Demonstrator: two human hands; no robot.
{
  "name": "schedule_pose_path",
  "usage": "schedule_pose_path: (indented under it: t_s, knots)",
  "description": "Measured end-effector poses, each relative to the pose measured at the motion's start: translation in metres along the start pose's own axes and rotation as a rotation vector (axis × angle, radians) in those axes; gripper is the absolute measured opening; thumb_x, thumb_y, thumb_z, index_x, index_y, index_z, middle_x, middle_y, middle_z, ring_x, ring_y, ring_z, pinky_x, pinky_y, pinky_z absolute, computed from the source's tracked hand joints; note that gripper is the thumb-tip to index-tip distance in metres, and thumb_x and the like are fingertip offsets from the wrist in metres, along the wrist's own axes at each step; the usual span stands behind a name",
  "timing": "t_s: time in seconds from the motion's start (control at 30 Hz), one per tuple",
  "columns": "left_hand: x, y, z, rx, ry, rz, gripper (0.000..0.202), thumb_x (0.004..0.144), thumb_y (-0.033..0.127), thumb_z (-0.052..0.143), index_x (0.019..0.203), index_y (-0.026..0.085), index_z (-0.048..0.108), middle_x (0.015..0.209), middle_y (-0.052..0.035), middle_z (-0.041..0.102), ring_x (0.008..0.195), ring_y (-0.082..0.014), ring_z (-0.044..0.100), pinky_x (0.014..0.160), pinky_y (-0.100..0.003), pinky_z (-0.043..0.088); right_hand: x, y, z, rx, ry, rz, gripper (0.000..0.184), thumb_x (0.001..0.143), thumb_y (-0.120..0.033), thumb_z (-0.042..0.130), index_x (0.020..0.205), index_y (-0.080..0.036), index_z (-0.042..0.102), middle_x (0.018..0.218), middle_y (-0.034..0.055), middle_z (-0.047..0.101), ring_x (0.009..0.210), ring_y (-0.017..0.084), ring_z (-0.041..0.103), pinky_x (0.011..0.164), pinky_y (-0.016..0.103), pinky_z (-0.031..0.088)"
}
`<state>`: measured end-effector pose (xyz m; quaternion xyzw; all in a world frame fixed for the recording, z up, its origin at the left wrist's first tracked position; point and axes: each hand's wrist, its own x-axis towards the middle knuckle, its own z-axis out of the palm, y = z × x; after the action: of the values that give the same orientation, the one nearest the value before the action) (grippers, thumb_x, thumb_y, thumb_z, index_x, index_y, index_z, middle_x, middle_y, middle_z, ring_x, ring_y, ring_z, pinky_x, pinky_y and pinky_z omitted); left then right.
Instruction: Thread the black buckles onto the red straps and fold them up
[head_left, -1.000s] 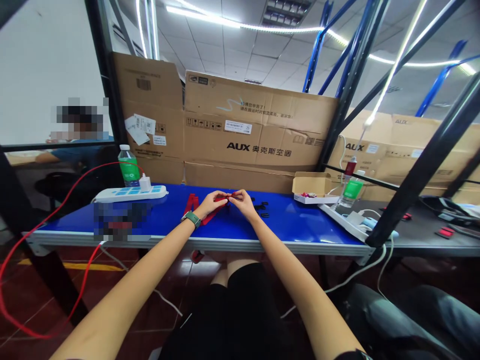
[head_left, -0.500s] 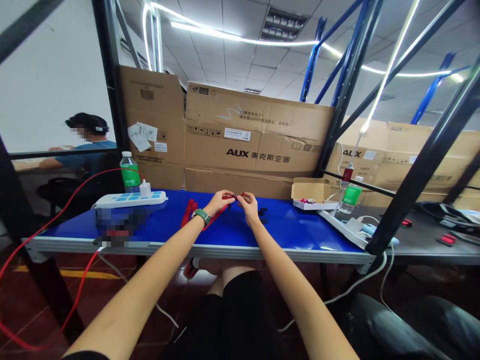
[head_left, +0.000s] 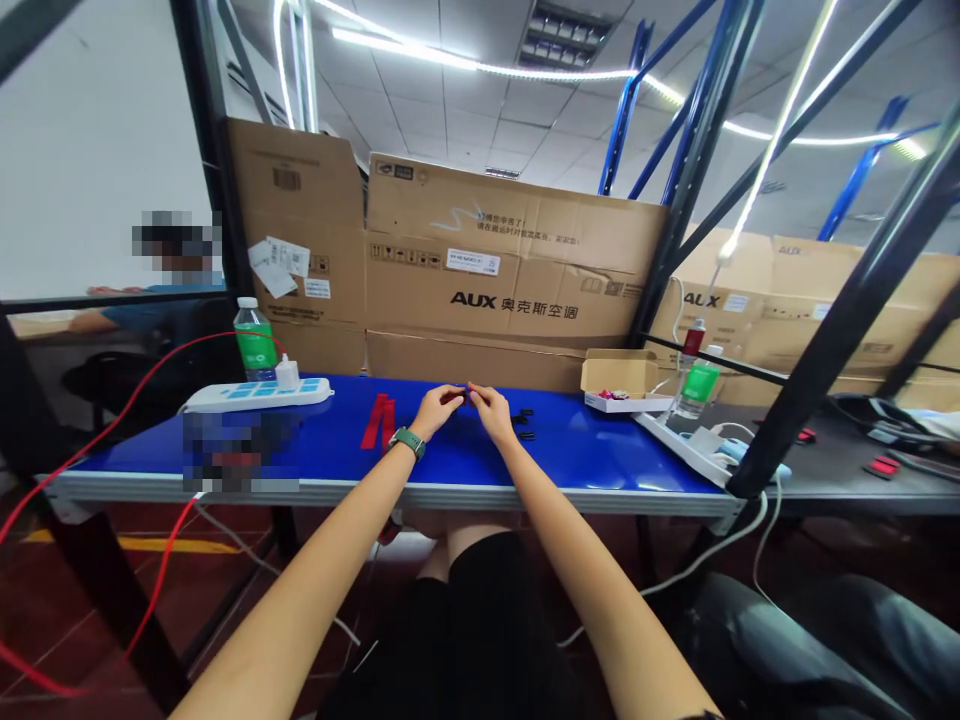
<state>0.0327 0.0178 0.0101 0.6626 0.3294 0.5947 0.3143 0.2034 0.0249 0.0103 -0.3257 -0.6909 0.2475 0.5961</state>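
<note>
My left hand (head_left: 439,408), with a green watch on its wrist, is closed in a pinch over the blue tabletop. Close beside it, my right hand (head_left: 491,412) is also closed, thumb and fingertips together. Between the fingertips shows a little of a red strap (head_left: 470,387); most of it is hidden by the hands. Flat on the table to the left of my left hand lie red straps (head_left: 376,422). Several small black pieces (head_left: 527,435), too small to make out, lie just right of my right hand.
A white power strip (head_left: 259,396) and a bottle (head_left: 256,340) stand at the left. A small open carton (head_left: 626,385) sits back right, near another power strip (head_left: 690,455) and bottle (head_left: 699,385). Cardboard (head_left: 517,270) walls the back. A seated person (head_left: 169,310) is far left.
The length of red strap that trailed from my left hand toward the table's front no longer shows there. Both hands stay close together with fingertips pinched. The view has shifted slightly.
</note>
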Motion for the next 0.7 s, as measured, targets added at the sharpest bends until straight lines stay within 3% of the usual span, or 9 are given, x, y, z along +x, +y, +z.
schedule_pose_path:
  t_s: [0.13,0.37,0.7]
  knots:
    - [-0.001,0.001,0.002,0.013,0.02,0.044,0.035,0.075,0.039,0.077,0.1,0.016,0.073,0.106,-0.0128,0.076,0.099,-0.0277,0.071,0.092,-0.045,0.056,-0.001,-0.004,-0.005,0.005,-0.004,0.002,0.026,0.081,-0.043,0.07,0.098,-0.024,0.079,0.099,0.0059,0.078,0.094,0.026,0.072,0.094,0.042,0.056]
    - [-0.002,0.004,0.001,0.013,0.041,0.083,0.038,0.073,0.039,0.08,0.101,0.014,0.075,0.111,-0.0153,0.076,0.105,-0.0301,0.071,0.099,-0.049,0.054,0.001,0.0,-0.005,0.083,-0.07,0.026,0.037,0.082,-0.051,0.067,0.099,-0.021,0.078,0.101,0.0071,0.078,0.098,0.027,0.072,0.094,0.044,0.057]
    - [-0.006,0.006,0.003,0.034,-0.003,0.089,0.041,0.068,0.043,0.086,0.096,0.015,0.077,0.105,-0.0138,0.078,0.099,-0.0298,0.073,0.098,-0.049,0.055,-0.005,-0.019,-0.009,-0.101,-0.039,-0.075,0.013,0.083,-0.035,0.063,0.091,-0.025,0.066,0.095,0.0041,0.075,0.093,0.023,0.072,0.093,0.038,0.054]
